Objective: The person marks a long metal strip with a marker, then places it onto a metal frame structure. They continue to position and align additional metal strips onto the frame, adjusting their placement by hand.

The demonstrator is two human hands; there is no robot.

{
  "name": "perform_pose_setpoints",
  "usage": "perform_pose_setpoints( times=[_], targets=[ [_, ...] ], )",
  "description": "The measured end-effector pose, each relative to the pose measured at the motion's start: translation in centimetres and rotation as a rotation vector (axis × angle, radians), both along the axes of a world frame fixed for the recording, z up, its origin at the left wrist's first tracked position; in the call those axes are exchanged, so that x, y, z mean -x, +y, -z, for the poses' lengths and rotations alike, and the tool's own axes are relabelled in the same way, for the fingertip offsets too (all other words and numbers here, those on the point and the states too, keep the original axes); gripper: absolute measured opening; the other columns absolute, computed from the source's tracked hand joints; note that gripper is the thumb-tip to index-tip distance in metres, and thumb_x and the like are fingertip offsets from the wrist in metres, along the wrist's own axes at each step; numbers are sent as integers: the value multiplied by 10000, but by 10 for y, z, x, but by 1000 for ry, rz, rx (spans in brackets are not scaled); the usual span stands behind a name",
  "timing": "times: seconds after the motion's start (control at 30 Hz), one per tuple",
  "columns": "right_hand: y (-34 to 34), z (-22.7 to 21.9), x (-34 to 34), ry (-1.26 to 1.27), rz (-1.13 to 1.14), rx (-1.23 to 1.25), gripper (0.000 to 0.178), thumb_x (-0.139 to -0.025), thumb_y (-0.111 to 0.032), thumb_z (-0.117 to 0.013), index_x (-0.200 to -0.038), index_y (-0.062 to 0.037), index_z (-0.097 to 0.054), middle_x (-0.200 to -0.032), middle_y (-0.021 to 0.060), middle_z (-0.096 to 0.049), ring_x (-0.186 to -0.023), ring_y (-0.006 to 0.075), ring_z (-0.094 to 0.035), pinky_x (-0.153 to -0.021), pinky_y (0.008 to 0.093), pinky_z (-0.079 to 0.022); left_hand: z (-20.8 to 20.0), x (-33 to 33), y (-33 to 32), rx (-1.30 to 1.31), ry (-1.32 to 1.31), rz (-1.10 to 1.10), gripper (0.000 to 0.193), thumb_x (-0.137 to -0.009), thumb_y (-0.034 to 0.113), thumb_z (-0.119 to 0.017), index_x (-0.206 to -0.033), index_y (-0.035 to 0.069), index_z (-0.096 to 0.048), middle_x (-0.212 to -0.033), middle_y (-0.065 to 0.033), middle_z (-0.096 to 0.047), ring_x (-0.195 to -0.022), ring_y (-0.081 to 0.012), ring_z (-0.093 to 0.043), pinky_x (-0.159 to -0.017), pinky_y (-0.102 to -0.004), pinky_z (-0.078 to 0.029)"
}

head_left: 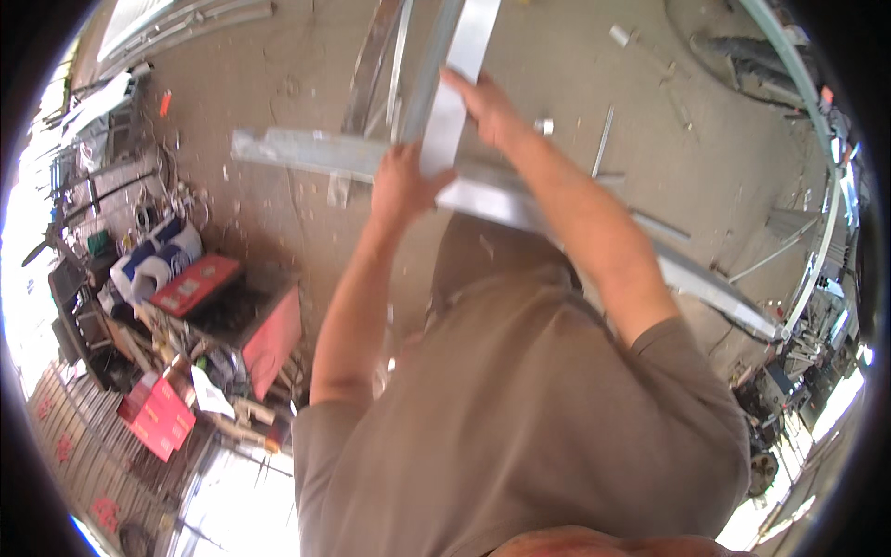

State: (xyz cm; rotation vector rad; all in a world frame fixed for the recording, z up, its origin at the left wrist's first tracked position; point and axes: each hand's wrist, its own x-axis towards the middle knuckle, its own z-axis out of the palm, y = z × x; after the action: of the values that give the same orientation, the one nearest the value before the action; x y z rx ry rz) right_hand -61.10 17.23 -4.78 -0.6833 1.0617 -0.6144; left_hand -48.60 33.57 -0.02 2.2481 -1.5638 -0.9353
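A long, flat, bright silver metal strip point(449, 121) runs away from me, its near end over a grey metal beam point(320, 151) that lies crosswise in front of my legs. My left hand point(401, 190) is closed at the strip's near end, where it meets the beam; its thumb points right across the end, and part of its grip is hidden. Farther along, my right hand point(492, 110) grips the strip's right edge, fingers reaching over its face. Beside the strip on the left lies another grey metal length point(427, 82).
A brown metal bar point(371, 70) and thin rods lie ahead on the floor. To the left stands a red box-like cabinet point(271, 342), with a red carton point(156, 415) and clutter around it. A curved pale rail point(806, 79) bounds the right side. Scraps dot the floor.
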Motion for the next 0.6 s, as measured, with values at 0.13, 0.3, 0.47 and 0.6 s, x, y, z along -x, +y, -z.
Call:
perform_pose_setpoints(
  times=[0.13,0.3,0.47,0.6],
  targets=[
    [-8,11,-4,118,-126,-69,690,-897,-403,-854,-1380,7,-581,-1313,130,-694,-1194,239,-679,-1071,425,-541,22,-26,-4,49,-18,-19,775,-834,566,-838,-1409,71,-678,-1428,-219,-613,-1282,-396,-619,-1070,-465,-516],
    [-11,28,2,241,-342,-2,760,-923,-625,-747,-1416,-69,-586,-1336,51,-670,-1272,191,-572,-1092,398,-436,26,-33,-19,66,-65,68,937,-814,564,-843,-1541,58,-538,-1523,-214,-543,-1383,-395,-556,-1121,-470,-486],
    [-1,31,21,418,-510,115,807,-956,-633,-688,-1474,-27,-558,-1446,148,-607,-1352,285,-549,-1139,432,-420,41,-23,-46,-111,109,-56,1291,-720,604,-896,-1690,84,-221,-1659,-247,-375,-1539,-396,-385,-1223,-475,-399],
    [66,-3,86,604,-630,582,771,-956,-508,-729,-1508,-15,-515,-1506,200,-568,-1438,341,-514,-1179,436,-419,50,-17,-59,-71,-12,33,1373,-704,586,-912,-1709,103,-110,-1713,-246,-267,-1520,-414,-418,-1193,-473,-442]
  ],
)
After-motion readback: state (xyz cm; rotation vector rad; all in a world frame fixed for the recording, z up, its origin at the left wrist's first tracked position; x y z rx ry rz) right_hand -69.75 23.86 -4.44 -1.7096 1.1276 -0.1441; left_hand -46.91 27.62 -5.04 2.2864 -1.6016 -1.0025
